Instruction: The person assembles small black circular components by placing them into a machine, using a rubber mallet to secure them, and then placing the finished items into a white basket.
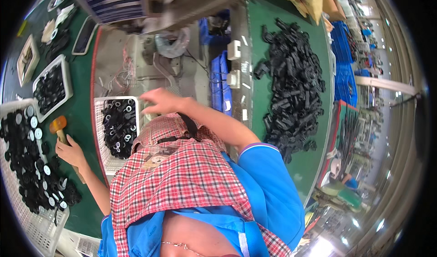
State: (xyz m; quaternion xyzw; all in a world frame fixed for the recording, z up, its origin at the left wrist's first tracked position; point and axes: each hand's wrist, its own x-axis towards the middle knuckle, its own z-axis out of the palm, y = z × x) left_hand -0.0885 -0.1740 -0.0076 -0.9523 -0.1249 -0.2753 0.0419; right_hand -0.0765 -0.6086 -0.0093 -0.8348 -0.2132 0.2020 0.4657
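Observation:
My left hand (72, 153) is closed round the handle of a mallet (58, 124) with an amber head, over the green bench top on the left. The handle's end shows below the hand. My right hand (160, 101) is at the upper right corner of a white plastic basket (138, 116), fingers stretched and apart, with nothing seen in them. Whether it touches the rim I cannot tell. Inside that basket lie small black parts (119, 132), some with white rings.
At far left a large white crate (45, 227) carries black parts with white discs, beside a smaller white tray (67, 77) of black parts. On the right, black tubular pieces (293, 84) are heaped on a green bench (259, 34). Blue bins (217, 84) stand between the benches.

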